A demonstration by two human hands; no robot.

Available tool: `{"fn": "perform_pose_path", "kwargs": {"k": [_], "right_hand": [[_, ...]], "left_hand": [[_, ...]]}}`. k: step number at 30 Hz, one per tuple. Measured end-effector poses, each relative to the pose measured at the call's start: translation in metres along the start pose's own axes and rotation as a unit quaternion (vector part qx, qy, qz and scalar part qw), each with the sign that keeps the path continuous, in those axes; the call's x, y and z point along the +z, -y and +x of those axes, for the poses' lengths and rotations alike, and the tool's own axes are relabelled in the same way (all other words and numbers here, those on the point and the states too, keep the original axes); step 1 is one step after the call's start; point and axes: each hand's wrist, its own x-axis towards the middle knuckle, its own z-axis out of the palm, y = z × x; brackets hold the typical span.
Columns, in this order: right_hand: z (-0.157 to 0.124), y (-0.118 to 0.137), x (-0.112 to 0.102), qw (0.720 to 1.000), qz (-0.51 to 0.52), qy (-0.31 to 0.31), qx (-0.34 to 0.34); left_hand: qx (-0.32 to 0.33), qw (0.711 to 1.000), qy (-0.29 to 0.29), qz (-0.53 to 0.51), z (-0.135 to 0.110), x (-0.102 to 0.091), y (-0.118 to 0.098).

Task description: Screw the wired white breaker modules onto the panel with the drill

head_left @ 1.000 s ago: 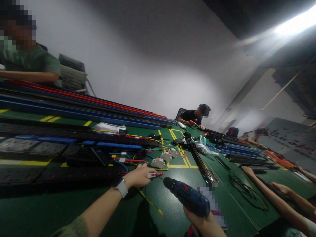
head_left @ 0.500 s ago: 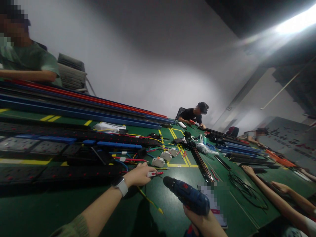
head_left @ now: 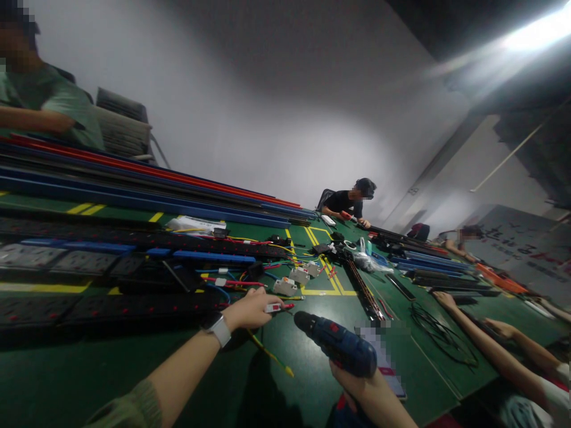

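My left hand, with a watch on the wrist, is closed round a small white-and-red piece with a red wire end sticking out to the right. Its exact kind is too small to tell. A blue cordless drill is in my right hand, wrapped round the handle. The drill's black nose points left, close to the red end; whether they touch I cannot tell. Below my left hand a yellow-green wire hangs over the green table.
Black power strips lie to the left. White breakers with wires sit beyond my left hand. A tablet or phone-like panel and a coiled black cable lie right. Long rails run along the back. A co-worker's arms reach in.
The whole view has shifted slightly. Both my hands keep their holds, with the drill nose still near the red wire end.
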Motion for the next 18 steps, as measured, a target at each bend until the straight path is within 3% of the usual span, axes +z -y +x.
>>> {"fn": "perform_pose_path", "kwargs": {"k": [18], "right_hand": [[-0.0036, 0.0018, 0.0041, 1.000, 0.018, -0.002, -0.002]], "left_hand": [[-0.004, 1.000, 0.001, -0.001, -0.0004, 0.0014, 0.0015]]}}
